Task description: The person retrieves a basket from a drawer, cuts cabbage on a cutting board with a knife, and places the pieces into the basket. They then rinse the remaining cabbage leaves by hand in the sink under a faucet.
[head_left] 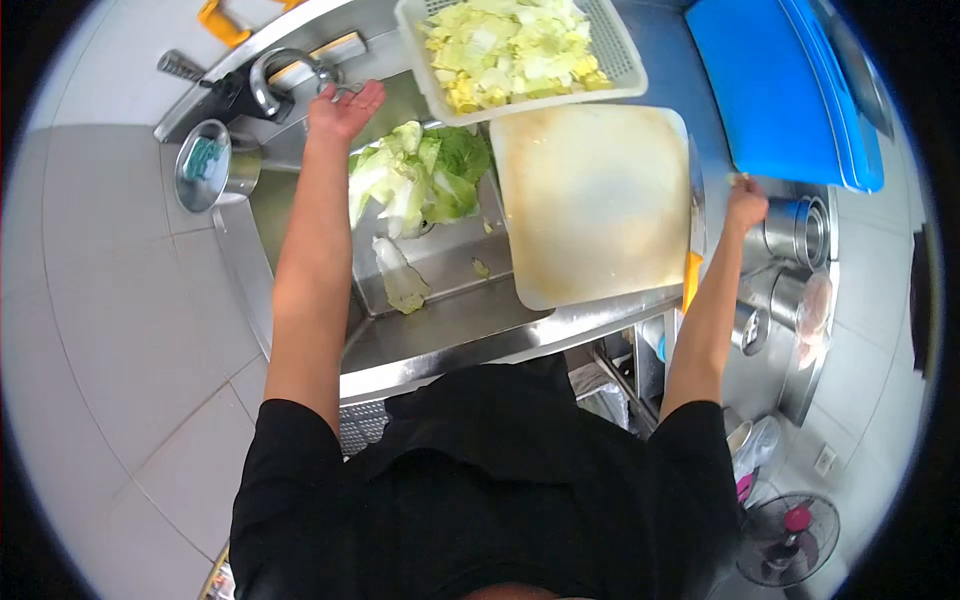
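My left hand [347, 110] is open, palm up, beside the curved faucet [264, 82] at the back left of the sink [385, 338]. Below it, large cabbage leaves [455, 165] are heaped in the basin, and a single leaf [402, 275] lies nearer to me. My right hand [746, 205] is closed at the lower corner of a blue plastic container [775, 95]. A small pale bit shows at its fingertips; I cannot tell what it is. Between my arms, a stained white cutting board [600, 205] lies across the sink's right side.
A white basket [628, 62] of cut cabbage [510, 45] stands behind the board. Beside the board's right edge is an orange handle [692, 278]. Metal pots [790, 232] stand at the right, a metal bowl [240, 165] at the left. A fan [790, 540] is low at the right.
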{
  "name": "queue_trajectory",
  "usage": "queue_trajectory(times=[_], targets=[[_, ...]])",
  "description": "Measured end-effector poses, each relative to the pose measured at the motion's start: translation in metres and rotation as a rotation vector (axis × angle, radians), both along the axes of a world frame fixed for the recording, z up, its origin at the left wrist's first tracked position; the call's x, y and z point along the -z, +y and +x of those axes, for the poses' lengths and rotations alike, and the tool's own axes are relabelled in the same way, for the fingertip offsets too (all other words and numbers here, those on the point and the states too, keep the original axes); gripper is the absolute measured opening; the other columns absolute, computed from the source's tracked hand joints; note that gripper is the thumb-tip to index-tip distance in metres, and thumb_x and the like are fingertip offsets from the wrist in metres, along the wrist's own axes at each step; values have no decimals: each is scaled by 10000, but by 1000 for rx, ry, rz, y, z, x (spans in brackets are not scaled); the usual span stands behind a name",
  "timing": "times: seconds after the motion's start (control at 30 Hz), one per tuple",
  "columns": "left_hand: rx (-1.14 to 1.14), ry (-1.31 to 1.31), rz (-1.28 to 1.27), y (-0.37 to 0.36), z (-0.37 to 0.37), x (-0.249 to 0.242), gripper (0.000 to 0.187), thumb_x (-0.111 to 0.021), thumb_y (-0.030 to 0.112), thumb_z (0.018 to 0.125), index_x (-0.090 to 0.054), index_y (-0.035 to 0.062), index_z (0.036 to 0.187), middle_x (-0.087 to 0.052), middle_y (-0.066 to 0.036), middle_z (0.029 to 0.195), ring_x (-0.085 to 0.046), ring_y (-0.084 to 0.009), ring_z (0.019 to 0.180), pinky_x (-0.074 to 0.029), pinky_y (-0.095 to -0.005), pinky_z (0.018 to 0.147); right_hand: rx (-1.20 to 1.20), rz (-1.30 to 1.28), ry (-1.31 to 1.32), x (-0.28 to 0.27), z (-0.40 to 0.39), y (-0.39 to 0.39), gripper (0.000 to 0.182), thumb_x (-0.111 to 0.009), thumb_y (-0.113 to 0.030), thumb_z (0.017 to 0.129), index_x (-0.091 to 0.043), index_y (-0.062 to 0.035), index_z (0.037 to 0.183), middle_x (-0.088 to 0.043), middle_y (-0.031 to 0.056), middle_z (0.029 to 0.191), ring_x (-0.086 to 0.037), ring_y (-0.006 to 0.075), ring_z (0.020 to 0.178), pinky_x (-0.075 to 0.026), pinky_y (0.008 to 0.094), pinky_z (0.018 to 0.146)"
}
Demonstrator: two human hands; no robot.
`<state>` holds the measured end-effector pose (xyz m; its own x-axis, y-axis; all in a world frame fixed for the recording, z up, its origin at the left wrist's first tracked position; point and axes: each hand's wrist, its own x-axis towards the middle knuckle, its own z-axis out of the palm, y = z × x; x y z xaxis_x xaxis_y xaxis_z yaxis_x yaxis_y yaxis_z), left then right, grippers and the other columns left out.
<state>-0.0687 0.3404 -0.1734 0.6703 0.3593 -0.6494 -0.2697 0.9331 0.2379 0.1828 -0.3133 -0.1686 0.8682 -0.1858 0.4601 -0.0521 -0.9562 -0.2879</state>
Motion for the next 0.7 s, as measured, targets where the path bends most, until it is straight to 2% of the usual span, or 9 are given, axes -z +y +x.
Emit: queue_trajectory(times=[0.1, 0.17, 0.23, 0.3, 0.4, 0.47, 0.57, 0.67, 0.7], targets=[[10, -55, -40, 7, 2, -7, 672, -345, 345, 976, 65, 103, 1450, -351, -284, 1367, -354, -481, 1257, -256, -618, 1050, -320, 487, -258, -86, -31, 109, 231, -665, -190, 830, -694, -77, 1029, -699, 133, 910, -679, 252, 839, -524, 329, 740], [-57, -179, -89, 12, -2, -9, 588, -313, 345, 977, -61, 48, 1418, -333, -258, 1396, -355, -481, 1257, -264, -616, 1049, -495, 436, -42, -130, -64, 189, 354, -684, -231, 825, -642, -60, 1131, -674, 157, 1019, -650, 268, 961, -502, 343, 819], [-106, -331, -147, 9, -4, -17, 547, -281, 345, 979, -187, -8, 1386, -314, -232, 1426, -357, -481, 1258, -272, -613, 1048, -776, 12, -249, -112, -69, 235, 383, -661, -218, 843, -607, -45, 1180, -643, 165, 1108, -613, 277, 1048, -470, 351, 889], [73, -129, 41, 4, -23, -23, 516, -304, 316, 969, -268, -18, 1361, -417, -254, 1334, -354, -463, 1257, -274, -617, 1041, -870, 136, -319, -113, -106, 280, 362, -639, -195, 855, -601, -36, 1177, -636, 154, 1128, -602, 276, 1063, -449, 342, 923], [117, 54, 135, 0, -48, -33, 419, -330, 275, 960, -420, -28, 1234, -471, -240, 1279, -437, -413, 1180, -320, -609, 1015, -908, 493, 148, -93, -200, 342, 275, -624, -162, 854, -633, -25, 1091, -666, 147, 1031, -634, 269, 977, -481, 346, 857], [333, 151, 416, -6, -64, -31, 360, -400, 257, 958, -497, 15, 1206, -561, -193, 1193, -540, -348, 1044, -426, -528, 950, -1048, 666, 460, -35, -253, 389, 213, -590, -102, 845, -655, -38, 1038, -685, 142, 929, -653, 281, 895, -507, 353, 777], [569, 221, 909, -29, -95, -47, 361, -484, 268, 934, -549, 49, 1213, -607, -144, 1148, -581, -305, 1012, -476, -413, 896, -1205, 233, 913, 72, -296, 449, 280, -553, -81, 820, -645, -72, 1084, -645, 173, 1057, -617, 328, 977, -501, 366, 815], [667, 456, 1647, -40, -152, -29, 390, -548, 298, 911, -571, 60, 1219, -628, -118, 1137, -605, -263, 1010, -470, -330, 887, -1345, -283, 918, 173, -315, 486, 296, -511, -129, 850, -637, -105, 1117, -576, 160, 1211, -555, 315, 1117, -441, 425, 925], [657, 556, 1609, -47, -177, -19, 397, -552, 299, 911, -568, 54, 1222, -626, -121, 1146, -598, -245, 1039, -462, -323, 895, -1360, -286, 934, 207, -317, 494, 296, -511, -129, 850, -637, -105, 1117, -576, 160, 1211, -555, 315, 1117, -441, 425, 925]])
